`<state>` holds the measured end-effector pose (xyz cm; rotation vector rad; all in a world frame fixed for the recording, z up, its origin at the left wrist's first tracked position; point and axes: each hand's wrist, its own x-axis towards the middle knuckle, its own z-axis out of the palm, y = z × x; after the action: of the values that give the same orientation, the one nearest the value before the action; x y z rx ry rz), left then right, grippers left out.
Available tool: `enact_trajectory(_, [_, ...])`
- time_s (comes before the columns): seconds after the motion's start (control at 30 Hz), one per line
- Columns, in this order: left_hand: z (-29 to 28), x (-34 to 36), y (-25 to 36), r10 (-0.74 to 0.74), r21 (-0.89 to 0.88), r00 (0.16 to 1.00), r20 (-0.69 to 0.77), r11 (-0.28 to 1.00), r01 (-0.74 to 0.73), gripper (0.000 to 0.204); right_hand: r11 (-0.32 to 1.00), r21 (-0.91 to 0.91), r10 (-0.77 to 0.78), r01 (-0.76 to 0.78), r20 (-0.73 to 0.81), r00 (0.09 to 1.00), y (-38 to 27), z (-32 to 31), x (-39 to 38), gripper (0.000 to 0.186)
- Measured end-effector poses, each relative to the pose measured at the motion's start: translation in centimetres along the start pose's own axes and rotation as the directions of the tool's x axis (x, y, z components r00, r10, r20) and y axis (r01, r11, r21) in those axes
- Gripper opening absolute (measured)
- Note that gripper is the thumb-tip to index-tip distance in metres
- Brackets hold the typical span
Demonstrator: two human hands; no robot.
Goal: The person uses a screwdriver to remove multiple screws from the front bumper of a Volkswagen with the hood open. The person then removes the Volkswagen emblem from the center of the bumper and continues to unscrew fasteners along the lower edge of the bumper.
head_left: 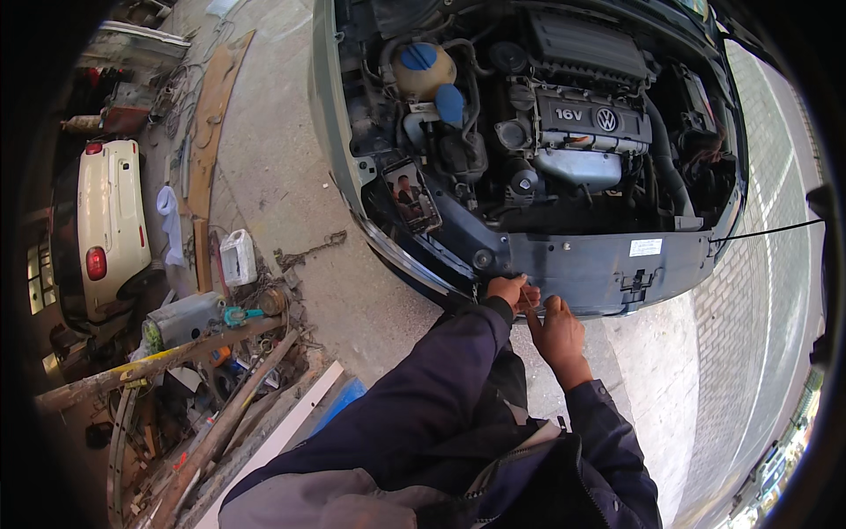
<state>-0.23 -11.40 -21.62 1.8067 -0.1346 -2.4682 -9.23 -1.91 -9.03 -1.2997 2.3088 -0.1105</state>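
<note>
Both my hands are close together at the front edge of a car's open engine bay, against the black front panel [582,273]. My left hand [511,292] has its fingers curled in, beside the panel's left part. Just right of it, my right hand [560,337] is closed, with thumb and fingers pressed together. Something thin seems to run between the fingertips, too small to name. Farther off, the engine [590,128] sits under a black cover. A phone [411,196] with a lit screen lies at the bay's left corner.
The coolant tank [423,69] and a blue-capped filler [449,104] stand at the bay's left. A thin black rod [767,231] reaches the panel's right end. Scrap and wooden poles [159,363] lie to my left, with a white jug [237,257] and a cream car [110,225] beyond.
</note>
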Motion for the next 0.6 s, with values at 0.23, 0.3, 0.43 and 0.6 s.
enact_trajectory(0.23, [0.1, 0.1, -0.2, 0.005, -0.043, 1.0, -0.002, 0.999, -0.006, 0.025, 0.915, -0.29, -0.248, 0.282, 0.148, 0.957, -0.3, -0.7, 0.8, 0.012])
enact_trajectory(0.3, [-0.1, 0.2, -0.2, 0.016, -0.022, 1.0, 0.001, 1.0, -0.015, 0.024, 0.91, -0.285, -0.263, 0.301, 0.165, 0.951, 0.1, -0.1, 0.7, 0.009])
enact_trajectory(0.43, [-0.4, 0.7, -0.3, -0.012, -0.052, 0.999, 0.038, 0.999, 0.014, 0.027, 0.962, -0.186, -0.167, 0.201, 0.183, 0.969, 0.8, 2.3, 0.3, 0.008])
enact_trajectory(0.6, [-1.1, 0.3, -0.6, -0.01, -0.076, 0.996, 0.093, 0.997, 0.017, 0.031, 0.583, 0.706, 0.207, -0.403, 0.35, 0.914, 0.3, 4.7, 0.7, 0.016])
